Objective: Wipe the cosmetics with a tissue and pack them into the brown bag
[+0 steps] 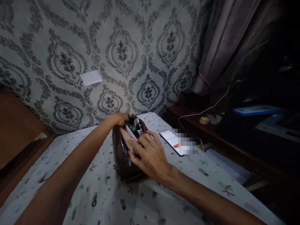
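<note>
A dark brown bag (pixel 120 161) stands unzipped on a white patterned sheet (pixel 93 187). Inside it show a pale pinkish item (pixel 127 139), a green item (pixel 133 128) and other small things. My left hand (pixel 118 119) is at the bag's far left edge, its fingers curled over the rim and partly hidden. Over the near right side of the opening is my right hand (pixel 150 154), fingers bent and pressed together at the pale item and the rim. What its fingertips hold, if anything, is hidden.
Right of the bag lies a lit phone (pixel 172 142). A dark red table (pixel 178 115) with a white cable, a small round item (pixel 204 120) and a blue-edged object (pixel 260 110) is at the right. Behind is a patterned wall with white paper (pixel 91 77); brown board (pixel 18 125) stands left.
</note>
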A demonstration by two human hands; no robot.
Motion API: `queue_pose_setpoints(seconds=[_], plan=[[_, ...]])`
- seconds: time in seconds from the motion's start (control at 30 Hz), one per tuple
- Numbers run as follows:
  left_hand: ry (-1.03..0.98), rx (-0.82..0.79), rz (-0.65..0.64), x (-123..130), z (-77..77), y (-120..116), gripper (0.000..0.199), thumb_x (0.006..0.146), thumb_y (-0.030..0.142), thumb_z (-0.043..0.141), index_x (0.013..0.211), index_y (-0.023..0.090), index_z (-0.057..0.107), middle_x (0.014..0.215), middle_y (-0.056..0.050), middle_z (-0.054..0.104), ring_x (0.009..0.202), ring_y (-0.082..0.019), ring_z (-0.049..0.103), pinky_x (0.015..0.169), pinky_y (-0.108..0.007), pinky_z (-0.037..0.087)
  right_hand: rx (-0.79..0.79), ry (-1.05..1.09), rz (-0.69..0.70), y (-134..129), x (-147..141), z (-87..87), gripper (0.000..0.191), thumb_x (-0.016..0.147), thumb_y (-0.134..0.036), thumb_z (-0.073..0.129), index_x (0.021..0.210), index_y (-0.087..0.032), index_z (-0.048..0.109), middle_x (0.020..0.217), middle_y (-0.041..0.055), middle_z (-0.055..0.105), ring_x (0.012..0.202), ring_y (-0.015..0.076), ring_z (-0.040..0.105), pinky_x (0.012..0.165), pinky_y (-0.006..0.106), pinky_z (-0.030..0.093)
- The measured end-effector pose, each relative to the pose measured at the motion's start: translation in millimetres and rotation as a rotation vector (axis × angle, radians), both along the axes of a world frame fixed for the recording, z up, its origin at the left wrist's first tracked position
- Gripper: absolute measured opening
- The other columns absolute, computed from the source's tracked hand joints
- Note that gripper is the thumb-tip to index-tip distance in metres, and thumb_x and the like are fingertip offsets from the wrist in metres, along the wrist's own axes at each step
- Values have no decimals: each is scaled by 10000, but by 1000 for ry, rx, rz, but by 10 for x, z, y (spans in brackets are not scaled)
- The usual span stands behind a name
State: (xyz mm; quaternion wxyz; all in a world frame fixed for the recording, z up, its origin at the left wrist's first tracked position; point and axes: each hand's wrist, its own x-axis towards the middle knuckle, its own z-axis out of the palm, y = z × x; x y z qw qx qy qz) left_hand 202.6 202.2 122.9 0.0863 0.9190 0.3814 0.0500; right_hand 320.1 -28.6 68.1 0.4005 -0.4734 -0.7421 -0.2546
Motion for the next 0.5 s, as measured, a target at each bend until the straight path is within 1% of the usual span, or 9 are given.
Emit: queue_pose_setpoints(seconds=[0.03,0.07,0.1,0.13,0.2,0.33,0.43,0.47,0.5], plan=[[237,24,-39,21,59,-43,319,565,141,698,863,232,764,832,-69,773,821,-271,700,809,-354,531,10,2,-1,-5,0,-13,160,842,-212,641,991,-205,699,801,48,661,848,217,561,997,411,398],[410,77,-68,34,113,-91,372,607,142,687,957,241,764,943,-91,780,893,-290,703,824,-371,527,17,3,0,-11,-1,-26,161,841,-219,651,992,-200,701,801,47,663,850,217,563,1007,414,392],[513,140,-86,41,159,-141,404,659,145,663,1035,261,754,1037,-100,774,955,-298,700,837,-379,522,20,3,1,-15,-2,-39,166,839,-228,661,998,-196,700,806,48,667,855,219,565,1019,419,386],[540,198,-91,42,193,-189,420,701,144,634,1083,281,744,1088,-99,766,993,-298,696,844,-379,518,22,0,-2,-19,-7,-50,171,839,-235,667,1001,-193,699,812,49,672,860,222,566,1030,426,379],[539,263,-91,37,229,-265,435,743,141,603,1119,316,733,1103,-80,764,1020,-280,693,852,-363,511,21,-2,-17,-20,-29,-64,148,842,-252,672,975,-189,691,815,52,680,862,228,565,1045,439,369],[530,292,-98,19,215,-316,415,716,176,654,1098,314,742,1081,-68,767,1000,-273,693,830,-340,506,-17,6,-46,-12,-141,-53,97,834,-282,684,851,-195,646,762,52,675,820,232,560,1048,456,356],[497,224,-95,-9,193,-284,433,690,174,663,1096,302,735,1092,-53,764,971,-259,692,801,-313,501,-73,27,-60,-13,-227,-35,109,826,-285,691,840,-204,618,776,57,687,830,238,568,1058,463,340],[461,186,-102,-27,191,-270,441,678,159,659,1090,297,734,1084,-42,766,958,-248,690,792,-298,497,-93,33,-64,-15,-240,-32,115,829,-290,691,844,-206,613,786,59,693,838,240,572,1062,463,334],[384,160,-104,-52,193,-256,427,666,144,654,1058,288,740,1048,-28,772,930,-234,690,781,-282,493,-111,38,-65,-17,-245,-32,122,835,-297,690,852,-207,610,790,59,697,843,242,577,1065,462,330]])
